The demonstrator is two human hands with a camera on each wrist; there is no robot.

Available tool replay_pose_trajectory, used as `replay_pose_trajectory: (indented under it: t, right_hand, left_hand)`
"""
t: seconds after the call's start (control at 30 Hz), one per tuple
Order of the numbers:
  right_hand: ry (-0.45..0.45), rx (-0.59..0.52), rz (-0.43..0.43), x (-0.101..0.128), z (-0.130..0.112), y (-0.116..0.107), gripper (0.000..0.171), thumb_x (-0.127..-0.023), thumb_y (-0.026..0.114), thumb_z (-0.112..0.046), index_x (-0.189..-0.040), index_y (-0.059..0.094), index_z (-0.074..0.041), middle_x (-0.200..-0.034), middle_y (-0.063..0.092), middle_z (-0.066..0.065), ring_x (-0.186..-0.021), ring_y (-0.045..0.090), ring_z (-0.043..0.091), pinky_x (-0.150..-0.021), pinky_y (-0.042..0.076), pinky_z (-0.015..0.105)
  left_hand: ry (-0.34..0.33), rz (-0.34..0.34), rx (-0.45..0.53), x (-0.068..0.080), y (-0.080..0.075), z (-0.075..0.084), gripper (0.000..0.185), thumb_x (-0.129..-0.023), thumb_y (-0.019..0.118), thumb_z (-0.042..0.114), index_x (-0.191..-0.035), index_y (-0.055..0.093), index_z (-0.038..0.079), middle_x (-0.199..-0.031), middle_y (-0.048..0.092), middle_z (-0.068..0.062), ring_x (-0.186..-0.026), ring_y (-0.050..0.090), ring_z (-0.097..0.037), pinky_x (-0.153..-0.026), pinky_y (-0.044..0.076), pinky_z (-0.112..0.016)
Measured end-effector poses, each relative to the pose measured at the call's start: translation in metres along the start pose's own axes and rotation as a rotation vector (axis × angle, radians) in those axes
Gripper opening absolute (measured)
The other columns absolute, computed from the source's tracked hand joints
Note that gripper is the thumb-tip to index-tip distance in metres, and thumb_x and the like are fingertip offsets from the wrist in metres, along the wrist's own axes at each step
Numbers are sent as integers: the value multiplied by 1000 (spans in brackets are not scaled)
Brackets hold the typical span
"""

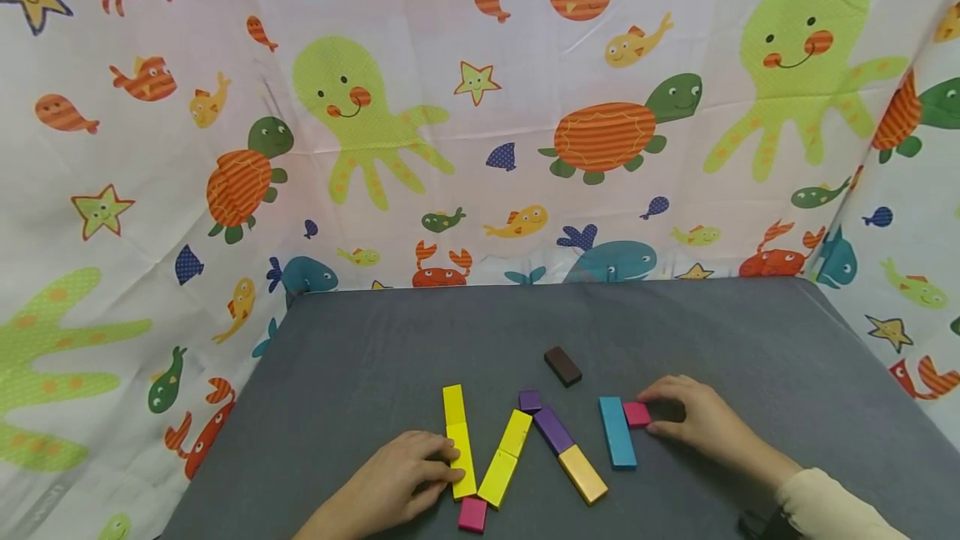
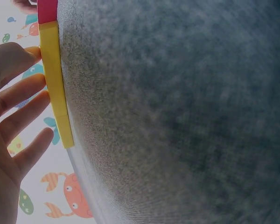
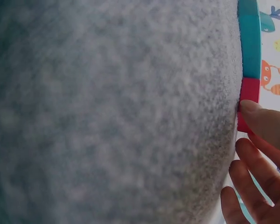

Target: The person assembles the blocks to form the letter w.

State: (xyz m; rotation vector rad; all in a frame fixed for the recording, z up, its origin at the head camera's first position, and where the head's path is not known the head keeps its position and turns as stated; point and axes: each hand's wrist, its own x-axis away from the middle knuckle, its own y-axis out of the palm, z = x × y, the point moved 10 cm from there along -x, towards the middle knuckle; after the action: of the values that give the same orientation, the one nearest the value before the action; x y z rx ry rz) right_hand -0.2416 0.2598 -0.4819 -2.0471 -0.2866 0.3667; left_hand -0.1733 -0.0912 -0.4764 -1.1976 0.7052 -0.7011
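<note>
The left hand (image 1: 405, 473) lay palm down on the grey cloth-covered table (image 1: 360, 373), its forearm coming in from the near edge; its fingers were nearly straight and relaxed, and their tips touched the left side of the long yellow block (image 1: 459, 450), gripping nothing. In the left wrist view the same fingers (image 2: 23, 88) lay spread beside that yellow block (image 2: 55, 81), with a pink block (image 2: 47, 10) just past its end. Further right, the blocks lay in a loose zigzag: a second yellow block (image 1: 506, 457) slanted beside the first, a small pink block (image 1: 472, 514) at the near ends of the two, a small purple square (image 1: 529, 400), a longer purple block (image 1: 553, 429) touching an orange-yellow block (image 1: 582, 473) end to end, and a blue block (image 1: 617, 432). A dark brown block (image 1: 562, 365) lay apart, further back. The right hand (image 1: 693, 419) rested on the table with a cream sleeve (image 1: 832, 511) at the wrist, its fingers curled and pinching a second small pink block (image 1: 637, 413), which touched the far end of the blue block's right side. The right wrist view showed a fingertip (image 3: 256, 116) pressed on that pink block (image 3: 248, 95) next to the blue one (image 3: 250, 44). Counted: two yellow, two pink, two purple, one orange-yellow, one blue, one brown. A sea-creature curtain (image 1: 480, 107) hung behind.
</note>
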Motion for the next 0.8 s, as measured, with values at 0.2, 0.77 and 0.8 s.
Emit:
replay_pose_trajectory:
  t: [0.2, 0.77, 0.8]
  right_hand:
    - [33, 0, -8, -1, 2, 1, 33, -74, 85, -24, -104, 73, -28, -103, 68, -15, -99, 62, 9, -84, 56, 36]
    - [91, -20, -36, 4, 2, -4, 34, -75, 85, -26, -106, 72, -28, -105, 70, -11, -100, 64, 15, -85, 56, 40]
    - [90, -19, -32, 4, 1, -6, 34, -75, 85, -26, -106, 72, -28, -105, 70, -11, -100, 64, 15, -84, 56, 40]
  left_hand:
    - [-5, -8, 8, 0, 0, 0, 25, -94, 68, 28, -117, 72, 35, -121, 65, 13, -110, 61, -5, -99, 54, -34]
    - [-37, -46, 22, -1, 3, -3, 26, -94, 67, 30, -119, 71, 36, -121, 65, 15, -110, 60, -5, -100, 54, -35]
    - [-43, -51, 24, -1, 4, -3, 26, -94, 67, 30, -119, 71, 37, -122, 64, 15, -110, 60, -5, -100, 54, -35]
